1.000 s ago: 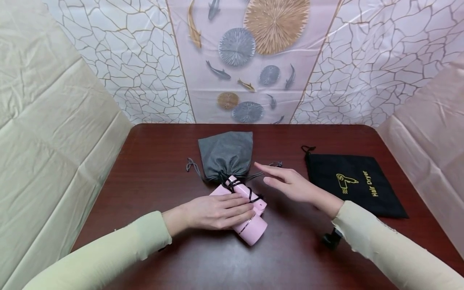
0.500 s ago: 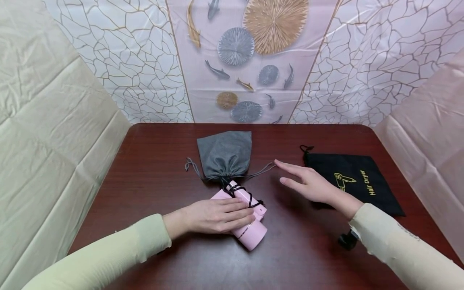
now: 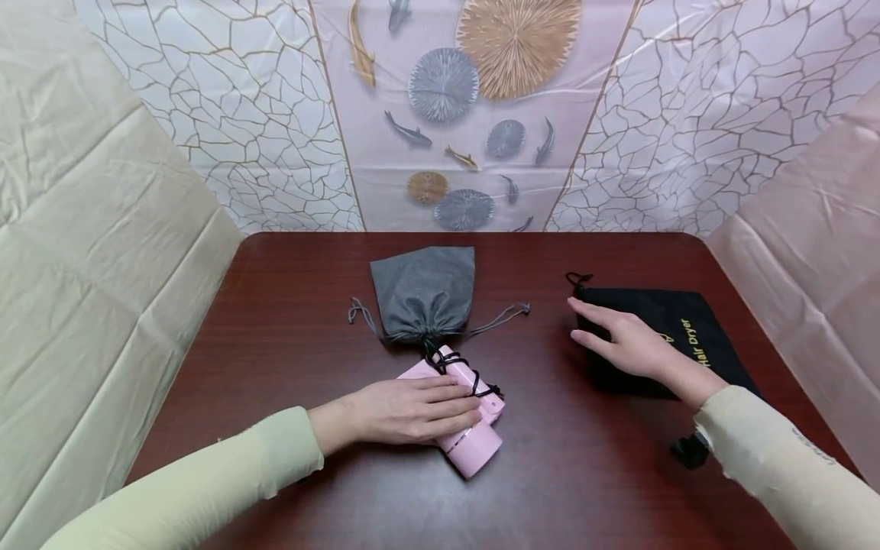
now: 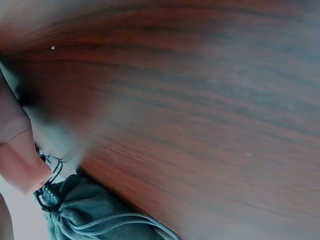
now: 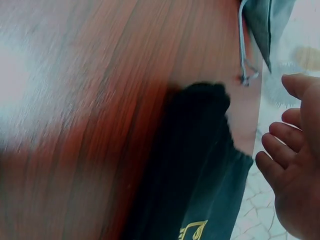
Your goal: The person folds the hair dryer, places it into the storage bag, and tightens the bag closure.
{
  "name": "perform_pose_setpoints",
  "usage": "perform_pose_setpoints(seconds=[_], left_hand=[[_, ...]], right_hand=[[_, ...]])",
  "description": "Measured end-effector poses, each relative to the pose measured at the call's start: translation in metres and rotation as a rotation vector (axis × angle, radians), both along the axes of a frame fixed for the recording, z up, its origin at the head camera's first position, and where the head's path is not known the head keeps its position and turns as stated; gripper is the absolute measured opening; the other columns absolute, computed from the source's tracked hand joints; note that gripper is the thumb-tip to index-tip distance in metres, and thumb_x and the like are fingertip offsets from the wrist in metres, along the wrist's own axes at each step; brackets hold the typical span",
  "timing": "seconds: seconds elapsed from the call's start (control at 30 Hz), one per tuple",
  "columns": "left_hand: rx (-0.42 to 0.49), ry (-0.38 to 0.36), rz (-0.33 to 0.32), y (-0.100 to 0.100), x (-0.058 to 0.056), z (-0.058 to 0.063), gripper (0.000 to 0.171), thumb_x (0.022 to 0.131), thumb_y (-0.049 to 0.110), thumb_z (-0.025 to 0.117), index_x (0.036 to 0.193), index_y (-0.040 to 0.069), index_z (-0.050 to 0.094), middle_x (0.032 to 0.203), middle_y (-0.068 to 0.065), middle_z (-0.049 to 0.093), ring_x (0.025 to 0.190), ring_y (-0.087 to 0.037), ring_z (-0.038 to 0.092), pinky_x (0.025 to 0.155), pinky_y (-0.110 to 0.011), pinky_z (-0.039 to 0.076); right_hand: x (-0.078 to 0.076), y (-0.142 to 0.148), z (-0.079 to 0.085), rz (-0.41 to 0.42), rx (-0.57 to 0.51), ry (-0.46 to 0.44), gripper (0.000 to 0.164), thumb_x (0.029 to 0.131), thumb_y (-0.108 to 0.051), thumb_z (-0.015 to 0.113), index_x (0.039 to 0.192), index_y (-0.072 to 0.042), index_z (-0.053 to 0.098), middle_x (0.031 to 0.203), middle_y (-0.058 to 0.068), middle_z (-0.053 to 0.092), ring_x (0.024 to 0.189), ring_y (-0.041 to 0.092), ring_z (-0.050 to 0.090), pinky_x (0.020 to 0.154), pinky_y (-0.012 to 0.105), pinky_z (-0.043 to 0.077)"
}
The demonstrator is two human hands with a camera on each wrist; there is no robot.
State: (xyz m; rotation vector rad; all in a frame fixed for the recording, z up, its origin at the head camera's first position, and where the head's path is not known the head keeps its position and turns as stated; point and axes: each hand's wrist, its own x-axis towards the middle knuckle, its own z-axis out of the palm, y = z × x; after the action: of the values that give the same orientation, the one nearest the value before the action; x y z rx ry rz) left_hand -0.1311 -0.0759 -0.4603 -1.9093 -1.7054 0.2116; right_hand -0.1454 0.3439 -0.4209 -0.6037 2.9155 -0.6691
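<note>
My left hand [image 3: 406, 411] rests flat across a folded pink hair dryer [image 3: 476, 451], its fingers straight. The black cord [image 3: 473, 376] winds around the dryer's handle and runs toward the mouth of a grey drawstring bag [image 3: 425, 284]. In the left wrist view, pink dryer parts [image 4: 24, 161] and the grey bag [image 4: 92, 210] show at lower left. My right hand [image 3: 635, 344] is over a flat black drawstring pouch [image 3: 660, 304] with yellow "Hair Dryer" lettering, covering part of its print. The right wrist view shows that hand [image 5: 300, 165] with nothing in it, beside the pouch [image 5: 190, 150].
The reddish-brown wooden table [image 3: 296, 305] has rounded far corners. A patterned cloth [image 3: 275, 114] hangs behind it, with pale fabric walls on both sides. The grey bag's drawstring ends [image 3: 512, 311] spread out left and right.
My right hand has moved right, away from the grey bag's drawstring, to above the black pouch. The left hand stays on the hair dryer, which has barely shifted.
</note>
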Motion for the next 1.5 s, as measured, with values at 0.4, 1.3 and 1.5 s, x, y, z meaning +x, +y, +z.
perform_pose_setpoints(seconds=[0.4, 1.3, 1.5], left_hand=[[-0.028, 0.007, -0.026, -0.009, 0.001, 0.0, 0.042, 0.111, 0.019, 0.047, 0.15, 0.01, 0.058, 0.152, -0.007, 0.06, 0.139, -0.022, 0.059, 0.121, -0.04, 0.042], [-0.089, 0.034, -0.032, -0.008, -0.027, 0.005, 0.046, 0.108, 0.025, 0.05, 0.154, 0.02, 0.052, 0.158, -0.01, 0.056, 0.146, -0.027, 0.053, 0.123, -0.041, 0.04], [-0.02, -0.084, 0.125, -0.027, -0.013, 0.009, 0.049, 0.103, 0.023, 0.058, 0.151, 0.012, 0.057, 0.153, -0.014, 0.059, 0.142, -0.03, 0.057, 0.12, -0.041, 0.043]], right_hand=[[0.002, 0.016, -0.006, -0.027, 0.062, -0.029, 0.067, 0.109, -0.033, 0.063, 0.161, 0.003, 0.042, 0.162, 0.03, 0.043, 0.148, 0.049, 0.044, 0.115, 0.067, 0.039], [-0.001, 0.028, -0.012, -0.091, 0.234, 0.031, 0.066, 0.108, -0.038, 0.064, 0.154, 0.006, 0.051, 0.154, 0.033, 0.051, 0.139, 0.051, 0.053, 0.112, 0.066, 0.043], [-0.008, 0.028, -0.009, -0.092, 0.293, 0.005, 0.069, 0.109, -0.046, 0.059, 0.151, 0.008, 0.053, 0.149, 0.036, 0.054, 0.135, 0.054, 0.055, 0.108, 0.068, 0.045]])
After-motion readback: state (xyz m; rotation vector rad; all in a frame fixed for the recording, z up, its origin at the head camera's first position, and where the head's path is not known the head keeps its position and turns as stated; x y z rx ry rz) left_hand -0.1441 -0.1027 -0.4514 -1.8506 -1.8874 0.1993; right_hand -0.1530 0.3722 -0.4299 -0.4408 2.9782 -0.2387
